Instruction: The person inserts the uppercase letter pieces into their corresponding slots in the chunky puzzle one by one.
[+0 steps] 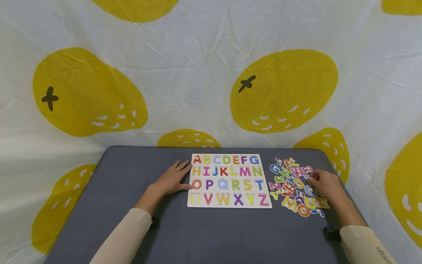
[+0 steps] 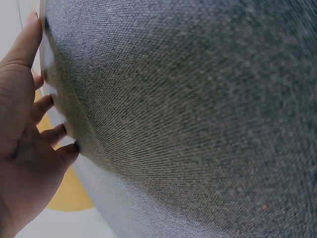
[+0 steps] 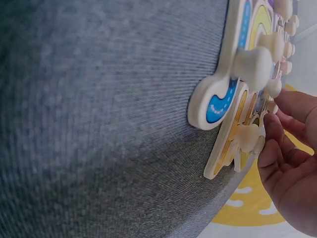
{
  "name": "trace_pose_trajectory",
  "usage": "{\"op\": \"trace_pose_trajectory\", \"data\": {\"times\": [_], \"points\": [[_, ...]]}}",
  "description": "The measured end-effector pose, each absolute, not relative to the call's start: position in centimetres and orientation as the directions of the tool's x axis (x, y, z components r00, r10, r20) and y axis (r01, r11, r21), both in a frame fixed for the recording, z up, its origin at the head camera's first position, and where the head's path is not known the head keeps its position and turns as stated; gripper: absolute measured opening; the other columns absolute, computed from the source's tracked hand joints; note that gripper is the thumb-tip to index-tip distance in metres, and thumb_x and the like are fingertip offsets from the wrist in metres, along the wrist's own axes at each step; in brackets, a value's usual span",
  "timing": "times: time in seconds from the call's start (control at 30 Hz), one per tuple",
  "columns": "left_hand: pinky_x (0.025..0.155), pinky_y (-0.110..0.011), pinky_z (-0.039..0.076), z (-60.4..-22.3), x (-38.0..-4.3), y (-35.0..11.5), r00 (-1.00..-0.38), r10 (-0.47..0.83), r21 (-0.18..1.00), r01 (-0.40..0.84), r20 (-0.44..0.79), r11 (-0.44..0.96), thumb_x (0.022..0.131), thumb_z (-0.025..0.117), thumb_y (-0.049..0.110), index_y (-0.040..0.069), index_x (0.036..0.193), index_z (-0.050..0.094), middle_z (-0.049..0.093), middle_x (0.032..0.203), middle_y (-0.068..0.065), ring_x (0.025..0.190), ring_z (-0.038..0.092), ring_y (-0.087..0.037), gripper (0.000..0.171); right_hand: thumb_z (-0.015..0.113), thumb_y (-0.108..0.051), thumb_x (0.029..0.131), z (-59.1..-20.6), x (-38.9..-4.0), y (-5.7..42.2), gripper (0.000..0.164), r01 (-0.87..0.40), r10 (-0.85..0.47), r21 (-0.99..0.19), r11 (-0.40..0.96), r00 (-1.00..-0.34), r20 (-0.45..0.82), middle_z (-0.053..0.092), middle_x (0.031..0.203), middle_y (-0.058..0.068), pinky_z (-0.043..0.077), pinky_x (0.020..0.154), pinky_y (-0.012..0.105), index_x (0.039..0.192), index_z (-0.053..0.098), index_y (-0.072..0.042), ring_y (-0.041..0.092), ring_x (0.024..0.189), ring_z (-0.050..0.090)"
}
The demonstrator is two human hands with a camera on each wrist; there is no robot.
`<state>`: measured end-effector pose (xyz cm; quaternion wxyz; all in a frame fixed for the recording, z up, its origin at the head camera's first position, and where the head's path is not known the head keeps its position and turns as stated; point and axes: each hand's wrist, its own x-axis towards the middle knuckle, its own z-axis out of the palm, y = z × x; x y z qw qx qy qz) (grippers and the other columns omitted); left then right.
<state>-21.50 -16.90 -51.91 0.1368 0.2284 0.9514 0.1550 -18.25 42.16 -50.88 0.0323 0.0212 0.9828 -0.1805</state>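
Observation:
An alphabet puzzle board [image 1: 230, 206] with printed capitals A to Z lies on the table. The A [image 1: 197, 160] and B [image 1: 207, 160] on it show pegs. My left hand [image 1: 171, 179] rests flat with fingers spread, fingertips and thumb at the board's left edge. Right of the board is a loose heap of colourful letter pieces with round pegs, among them an orange O [image 1: 303, 210] and a blue J [image 3: 222, 104]. At the heap's right side, my right hand [image 1: 326, 185] pinches a letter piece by its peg [image 3: 271, 105]; which letter it is stays hidden by the fingers.
The dark grey table [image 1: 224, 234] ends at a white curtain [image 1: 197, 84] printed with big yellow fruit. Beside the blue J lies a yellow-orange piece [image 3: 233, 134], its peg pointing up. Dark bands sit at both wrists, below the light sleeves [image 1: 122, 236].

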Motion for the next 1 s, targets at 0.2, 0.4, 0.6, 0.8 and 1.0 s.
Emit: {"op": "trace_pose_trajectory", "data": {"times": [0.2, 0.4, 0.6, 0.8, 1.0], "points": [[0.124, -0.065, 0.021, -52.1, -21.4, -16.8, -0.859, 0.477, 0.354, 0.394, -0.187, 0.848, 0.092, 0.071, 0.057, 0.017, 0.165, 0.028, 0.023, 0.172, -0.012, 0.158, 0.013, -0.046, 0.094, 0.072, -0.017, 0.095, -50.8, -18.2, 42.2, 0.022, 0.07, 0.041, -0.347, 0.935, -0.995, -0.088, 0.064, 0.079, 0.013, 0.045, 0.063, 0.034, 0.099, 0.065, 0.004, 0.026, 0.072, 0.054], [0.124, -0.065, 0.021, -52.3, -21.5, -16.7, -0.861, 0.474, 0.35, 0.393, -0.185, 0.85, 0.092, 0.07, 0.057, 0.018, 0.165, 0.028, 0.023, 0.172, -0.011, 0.159, 0.012, -0.045, 0.093, 0.072, -0.018, 0.096, -49.9, -18.7, 41.9, 0.027, 0.097, 0.072, -0.337, 0.936, -0.994, -0.087, 0.068, 0.084, 0.017, 0.053, 0.064, 0.039, 0.105, 0.066, 0.007, 0.027, 0.072, 0.057], [0.125, -0.065, 0.019, -52.4, -21.6, -17.0, -0.863, 0.469, 0.347, 0.389, -0.185, 0.853, 0.091, 0.071, 0.058, 0.019, 0.165, 0.028, 0.022, 0.172, -0.01, 0.159, 0.011, -0.044, 0.094, 0.073, -0.018, 0.095, -48.5, -19.2, 40.9, 0.025, -0.003, -0.006, -0.341, 0.94, -1.0, -0.008, 0.069, 0.085, 0.015, 0.054, 0.066, 0.042, 0.106, 0.069, 0.005, 0.026, 0.072, 0.059], [0.124, -0.066, 0.019, -52.6, -21.7, -17.0, -0.861, 0.475, 0.353, 0.394, -0.182, 0.849, 0.091, 0.071, 0.059, 0.019, 0.165, 0.028, 0.021, 0.173, -0.01, 0.159, 0.011, -0.045, 0.094, 0.073, -0.017, 0.095, -47.8, -19.9, 38.3, 0.021, -0.069, -0.056, -0.347, 0.935, -0.997, 0.048, 0.068, 0.088, 0.015, 0.052, 0.071, 0.045, 0.104, 0.07, 0.002, 0.028, 0.079, 0.059], [0.124, -0.065, 0.02, -52.5, -21.6, -17.0, -0.861, 0.477, 0.355, 0.395, -0.178, 0.847, 0.091, 0.071, 0.059, 0.019, 0.165, 0.029, 0.022, 0.172, -0.011, 0.159, 0.012, -0.045, 0.094, 0.072, -0.013, 0.097, -47.2, -20.5, 34.8, 0.017, -0.134, -0.111, -0.384, 0.914, -0.99, 0.082, 0.068, 0.092, 0.015, 0.053, 0.075, 0.049, 0.106, 0.071, 0.001, 0.029, 0.083, 0.06]]}}
